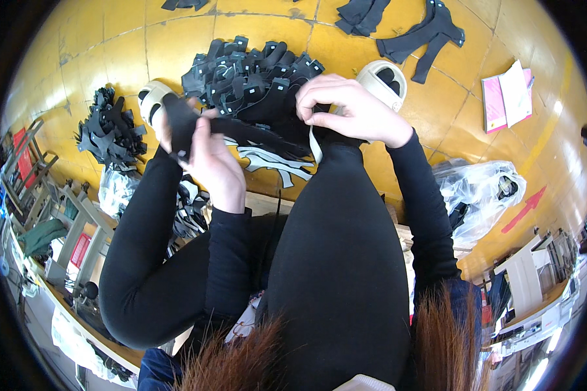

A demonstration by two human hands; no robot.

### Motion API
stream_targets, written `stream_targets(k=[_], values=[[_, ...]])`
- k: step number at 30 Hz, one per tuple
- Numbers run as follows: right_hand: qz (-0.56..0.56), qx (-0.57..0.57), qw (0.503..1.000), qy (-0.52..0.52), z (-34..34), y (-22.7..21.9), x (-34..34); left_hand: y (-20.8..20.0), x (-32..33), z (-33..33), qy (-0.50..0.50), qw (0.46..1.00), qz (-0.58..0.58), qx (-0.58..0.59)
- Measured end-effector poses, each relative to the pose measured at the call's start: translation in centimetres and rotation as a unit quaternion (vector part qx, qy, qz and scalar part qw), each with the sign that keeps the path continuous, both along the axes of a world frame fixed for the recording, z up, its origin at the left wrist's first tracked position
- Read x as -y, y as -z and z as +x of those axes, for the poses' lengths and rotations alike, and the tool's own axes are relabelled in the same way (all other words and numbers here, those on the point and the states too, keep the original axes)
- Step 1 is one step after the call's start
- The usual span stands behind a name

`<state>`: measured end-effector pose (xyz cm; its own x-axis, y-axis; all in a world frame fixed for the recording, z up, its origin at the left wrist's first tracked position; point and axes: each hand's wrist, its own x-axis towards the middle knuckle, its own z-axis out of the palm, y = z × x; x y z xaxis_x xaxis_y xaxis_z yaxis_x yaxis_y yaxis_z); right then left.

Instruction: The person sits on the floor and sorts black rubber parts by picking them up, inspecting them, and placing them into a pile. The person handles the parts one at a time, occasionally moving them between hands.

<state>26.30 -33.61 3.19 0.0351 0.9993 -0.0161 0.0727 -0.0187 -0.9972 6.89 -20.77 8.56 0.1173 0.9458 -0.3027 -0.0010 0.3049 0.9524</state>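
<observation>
My left hand (216,164) is closed on a black fabric piece (181,125), its thumb and fingers pressed against the cloth. A dark strip (257,133) stretches from that hand toward my right knee; whether it is part of the same piece I cannot tell. Above the knee, my right hand (353,107) has thumb and forefinger pinched together at a narrow white strip (315,144), which hangs down beside the knee. Just beyond both hands lies a heap of black fabric pieces (241,78) with small white tags. Below the dark strip are several white, black-edged pieces (277,163).
A second black heap (111,127) lies on the yellow tiled floor at left, with beige clogs (386,83) on my feet. At right are a pink notebook (496,104) and a clear plastic bag (479,195). More black pieces (424,36) lie farther off.
</observation>
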Motion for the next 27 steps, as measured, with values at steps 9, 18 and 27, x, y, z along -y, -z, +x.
stream_targets(k=[9, 18, 27], values=[[-0.044, 0.071, 0.993, -0.082, 1.0, -0.7, -0.9, 0.5, 2.7, 0.9, 0.175, 0.964, -0.200, 0.029], [-0.037, 0.057, 0.991, -0.115, 0.8, -0.2, 0.2, 1.6, 1.6, 0.1, 0.112, 0.958, -0.257, 0.054], [-0.157, -0.026, 0.986, -0.057, 0.8, -4.8, -5.5, 2.0, 2.5, 0.6, 0.124, 0.946, -0.287, 0.087]])
